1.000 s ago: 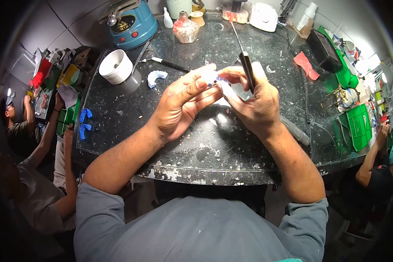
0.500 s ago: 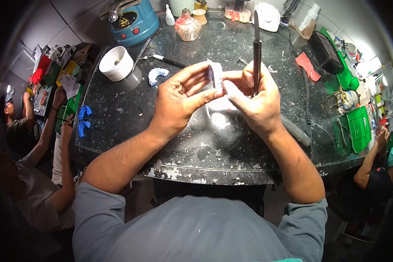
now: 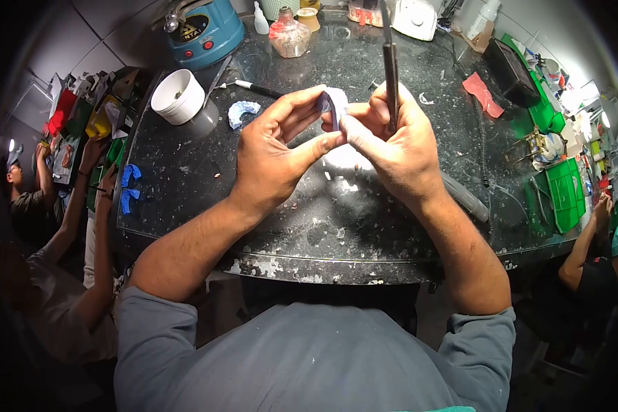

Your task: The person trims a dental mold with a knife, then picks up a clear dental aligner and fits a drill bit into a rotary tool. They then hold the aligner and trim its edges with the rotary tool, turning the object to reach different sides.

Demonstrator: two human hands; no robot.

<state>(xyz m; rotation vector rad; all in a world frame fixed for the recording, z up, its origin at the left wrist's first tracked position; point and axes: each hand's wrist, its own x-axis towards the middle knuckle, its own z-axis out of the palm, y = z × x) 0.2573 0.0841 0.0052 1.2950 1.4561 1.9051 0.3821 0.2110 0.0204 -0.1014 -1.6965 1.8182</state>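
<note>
In front of me, above the bench, my left hand (image 3: pixel 271 154) grips a pale lilac, arch-shaped dental cast (image 3: pixel 335 103) between thumb and fingers. My right hand (image 3: pixel 399 154) has its thumb and fingertips against the cast's right side. That same hand also holds a dark, long-handled knife (image 3: pixel 391 69), which stands nearly upright with its narrow blade pointing away from me. My fingers cover the lower part of the cast. A second pale blue arch-shaped piece (image 3: pixel 242 113) lies on the bench, left of my left hand.
On the black, chipped bench (image 3: pixel 309 237) stand a white bowl (image 3: pixel 178 97), a blue machine (image 3: pixel 206 33) and a glass burner (image 3: pixel 290 40). Blue pieces (image 3: pixel 130 189) lie at left, a red wax sheet (image 3: pixel 483 95) and a grey tube (image 3: pixel 465 197) at right. Other people work on both sides.
Both hands have turned the cast, so its curved arch shows more and its side less. The knife has shifted slightly left with my right hand. The whole view has moved a little.
</note>
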